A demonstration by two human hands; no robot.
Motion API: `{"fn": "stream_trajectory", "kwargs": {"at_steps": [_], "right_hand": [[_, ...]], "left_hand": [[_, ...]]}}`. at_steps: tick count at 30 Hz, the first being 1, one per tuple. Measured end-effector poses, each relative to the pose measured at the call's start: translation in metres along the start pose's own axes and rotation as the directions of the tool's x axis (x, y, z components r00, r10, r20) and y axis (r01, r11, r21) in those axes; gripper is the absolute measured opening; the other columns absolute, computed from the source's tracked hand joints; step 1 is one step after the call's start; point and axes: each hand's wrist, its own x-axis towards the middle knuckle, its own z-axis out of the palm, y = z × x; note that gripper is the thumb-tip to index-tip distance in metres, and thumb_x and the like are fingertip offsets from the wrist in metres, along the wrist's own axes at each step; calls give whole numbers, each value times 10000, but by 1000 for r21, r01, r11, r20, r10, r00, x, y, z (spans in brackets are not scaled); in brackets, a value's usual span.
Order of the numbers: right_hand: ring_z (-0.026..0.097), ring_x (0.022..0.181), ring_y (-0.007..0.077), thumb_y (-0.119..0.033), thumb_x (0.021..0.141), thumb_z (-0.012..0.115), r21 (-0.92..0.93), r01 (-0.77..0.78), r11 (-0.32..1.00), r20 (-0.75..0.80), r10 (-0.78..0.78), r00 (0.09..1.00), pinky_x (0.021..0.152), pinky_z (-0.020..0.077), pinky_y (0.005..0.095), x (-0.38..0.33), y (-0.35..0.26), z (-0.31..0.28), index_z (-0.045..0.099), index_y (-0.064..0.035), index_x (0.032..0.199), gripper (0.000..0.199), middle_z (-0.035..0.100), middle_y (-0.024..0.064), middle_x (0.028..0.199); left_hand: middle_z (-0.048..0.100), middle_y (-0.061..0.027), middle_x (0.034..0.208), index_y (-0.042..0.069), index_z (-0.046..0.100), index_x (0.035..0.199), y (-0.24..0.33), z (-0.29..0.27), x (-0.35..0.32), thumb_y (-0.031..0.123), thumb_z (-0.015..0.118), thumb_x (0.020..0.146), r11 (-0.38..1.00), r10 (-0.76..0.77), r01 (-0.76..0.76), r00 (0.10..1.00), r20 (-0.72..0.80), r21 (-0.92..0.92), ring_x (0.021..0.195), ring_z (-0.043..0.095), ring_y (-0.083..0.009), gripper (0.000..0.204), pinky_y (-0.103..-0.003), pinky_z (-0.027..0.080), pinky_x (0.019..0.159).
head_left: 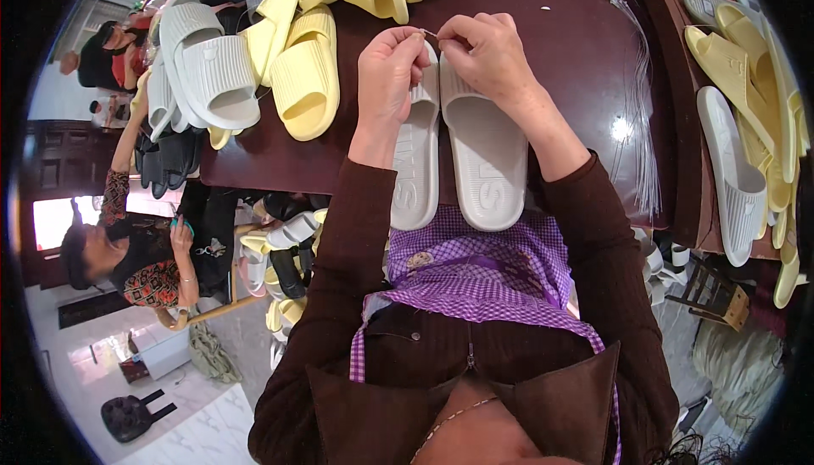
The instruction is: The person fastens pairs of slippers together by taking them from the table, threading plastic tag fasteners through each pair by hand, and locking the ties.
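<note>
A pair of light grey slide sandals, the left slide (413, 168) and the right slide (492, 164), lies side by side on the dark red table, heels toward me. Over their toe ends, my left hand (394, 66) and my right hand (487, 56) nearly meet. Both are closed in a pinch on a short thin strand (430, 34) that shows between the fingertips. Whether it passes through the slides is hidden by my hands. The straps are partly covered by my fingers and wrists.
Yellow slides (307, 75) and grey slides (212, 66) are heaped at the left. A bundle of thin pale plastic strands (640, 92) lies right of my hands. More yellow slides (738, 66) and a grey slide (729, 177) fill the right edge. A co-worker (127, 253) stands at the left.
</note>
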Motion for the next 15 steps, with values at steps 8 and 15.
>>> {"fn": "stream_trajectory", "kwargs": {"at_steps": [8, 15], "right_hand": [[538, 573, 180, -91, 749, 621, -18, 21, 1000, -15, -21, 1000, 734, 400, 332, 0, 2, 2, 637, -105, 727, 31, 548, 5, 564], [539, 575, 172, -95, 752, 622, -17, 23, 1000, -9, -23, 1000, 742, 398, 328, 0, 3, 3, 637, -107, 729, 30, 543, 1, 562]], "left_hand": [[578, -10, 668, 6, 603, 889, -3, -2, 2, 88, 590, 874, 1000, 29, -29, 1000, 8, 2, 523, 450, -33, 84, -162, 340, 476], [580, -13, 672, 2, 604, 899, -3, -3, 2, 85, 590, 874, 1000, 13, -13, 1000, 15, -2, 527, 457, -35, 89, -164, 348, 478]]}}
